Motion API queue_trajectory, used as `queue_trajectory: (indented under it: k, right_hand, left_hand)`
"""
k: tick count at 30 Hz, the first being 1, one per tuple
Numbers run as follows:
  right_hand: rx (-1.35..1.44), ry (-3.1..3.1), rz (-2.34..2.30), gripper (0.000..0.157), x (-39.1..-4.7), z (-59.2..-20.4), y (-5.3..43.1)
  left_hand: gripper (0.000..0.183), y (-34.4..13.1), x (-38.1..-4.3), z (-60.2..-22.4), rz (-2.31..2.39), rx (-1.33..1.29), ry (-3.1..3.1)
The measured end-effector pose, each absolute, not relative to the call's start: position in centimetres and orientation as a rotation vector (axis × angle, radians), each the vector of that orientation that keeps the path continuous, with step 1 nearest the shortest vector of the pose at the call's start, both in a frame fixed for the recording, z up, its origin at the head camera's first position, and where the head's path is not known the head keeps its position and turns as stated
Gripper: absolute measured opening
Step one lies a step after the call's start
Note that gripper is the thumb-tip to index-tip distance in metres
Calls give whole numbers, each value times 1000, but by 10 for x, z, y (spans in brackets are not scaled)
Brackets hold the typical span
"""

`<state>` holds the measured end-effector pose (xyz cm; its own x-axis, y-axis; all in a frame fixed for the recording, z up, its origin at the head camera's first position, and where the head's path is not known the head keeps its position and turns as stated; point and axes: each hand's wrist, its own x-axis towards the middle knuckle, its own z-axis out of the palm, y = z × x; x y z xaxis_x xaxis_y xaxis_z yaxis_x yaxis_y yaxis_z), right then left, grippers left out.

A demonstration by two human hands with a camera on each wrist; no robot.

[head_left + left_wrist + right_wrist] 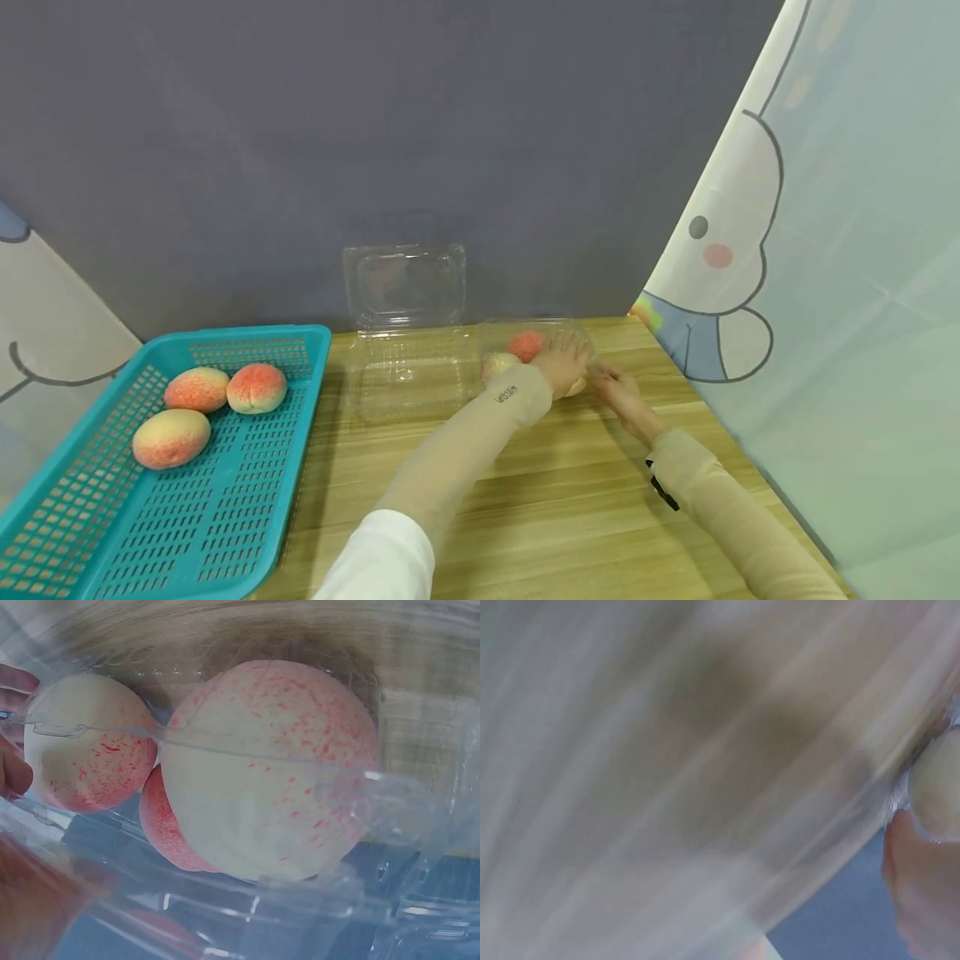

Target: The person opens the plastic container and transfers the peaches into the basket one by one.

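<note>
A clear plastic clamshell box (491, 333) with several toy peaches (270, 772) inside stands at the back of the table. My left hand (561, 364) lies across its top with fingers extended over the peaches. At the box's right side, my right hand (618, 398) pinches the edge, fingertips partly hidden. Through the clear plastic in the left wrist view, a smaller-looking peach (94, 742) shows beside the large one, near some fingers. The right wrist view is blurred, with a pale peach (937, 787) at its right edge.
A second clear box (408, 375) stands left of the first, its lid (405, 287) raised upright against the grey backdrop (390, 150). Farther left, a turquoise basket (296, 467) holds three peaches (257, 388). A printed curtain (847, 292) borders the wooden table (525, 533) on the right.
</note>
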<state>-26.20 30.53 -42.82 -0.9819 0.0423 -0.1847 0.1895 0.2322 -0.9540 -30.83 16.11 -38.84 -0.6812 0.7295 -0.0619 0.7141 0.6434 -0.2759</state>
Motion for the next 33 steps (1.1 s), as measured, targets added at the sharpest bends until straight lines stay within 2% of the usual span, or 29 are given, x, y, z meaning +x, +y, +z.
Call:
queue_trajectory:
  k: [5,15,21,26,30,33]
  right_hand:
    - [390,2402,-1815,46,-261,-423,312]
    - [347,2191,-1882,40,-260,-427,310]
    - [366,2163,-1887,35,-258,-429,309]
    - [354,2130,-1903,34,-256,-427,308]
    - [365,2135,-1892,37,-257,-424,306]
    - [328,2141,-1892,45,-260,-424,307]
  left_hand:
    - [63,160,-312,-387,390,-1209,-2777]
    - [58,154,-310,-382,232,-1210,-2860]
    - [72,140,-307,-381,183,-1276,-2860]
    - [76,118,-302,-376,201,-1293,-2888]
    - [65,101,-299,-370,282,-1275,-2907]
    - [60,90,-296,-366,301,-1238,-2906]
